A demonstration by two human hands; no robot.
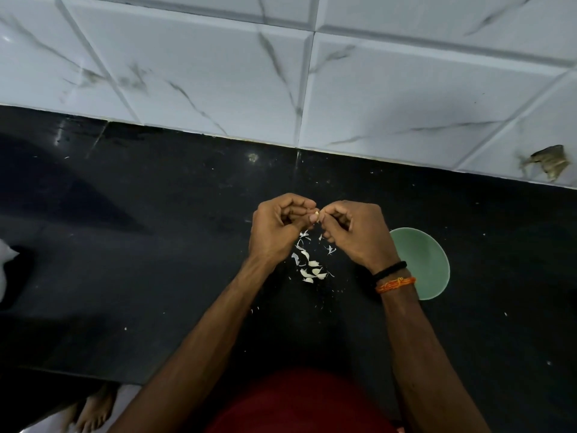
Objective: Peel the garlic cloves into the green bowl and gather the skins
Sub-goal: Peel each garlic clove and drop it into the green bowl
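Head view: both hands, left [274,228] and right [352,232], pinch one clove [316,213] between curled fingers; skins [310,264] on desk [156,245] below; bowl [424,264] just right.

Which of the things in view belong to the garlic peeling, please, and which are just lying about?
Part of the job:
garlic clove, pinched between left hand and right hand
skins on the counter
green bowl

Just lying about:
white bag at the left edge
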